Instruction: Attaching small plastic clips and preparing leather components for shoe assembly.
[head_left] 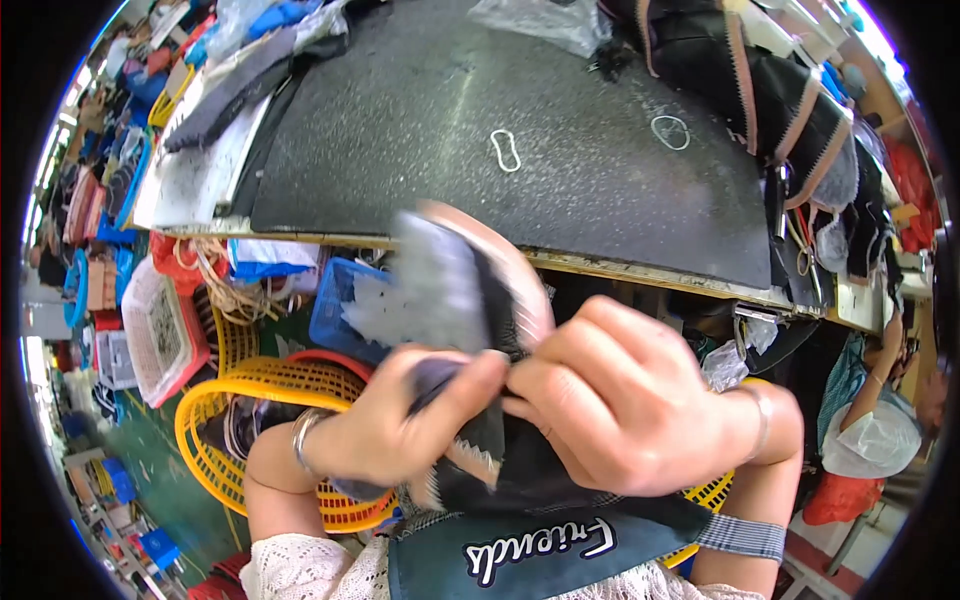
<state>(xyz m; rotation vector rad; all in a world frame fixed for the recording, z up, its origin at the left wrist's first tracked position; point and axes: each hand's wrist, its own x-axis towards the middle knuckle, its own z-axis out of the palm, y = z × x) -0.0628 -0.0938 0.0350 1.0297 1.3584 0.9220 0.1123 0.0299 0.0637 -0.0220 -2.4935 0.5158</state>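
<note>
Between my two hands, in front of the table edge, is a dark shoe-upper piece (492,300) with a grey fuzzy lining and a pinkish edge strip. It is blurred by motion. My left hand (395,425) is closed on its near left part, with the thumb lying along the top. My right hand (630,400) has its fingers curled and pinched at the right side of the same piece, close to my left thumb. A light toothed edge (478,462) hangs below my left hand. The fingertips of my right hand are partly hidden.
A dark-topped table (380,140) lies ahead, with a thin white loop (506,150) and a clear plastic bag (550,22) on it. Similar toothed-edged pieces (740,80) are heaped at far right. A yellow basket (188,440) and blue bin (330,305) stand left. Another person's arm (880,365) shows right.
</note>
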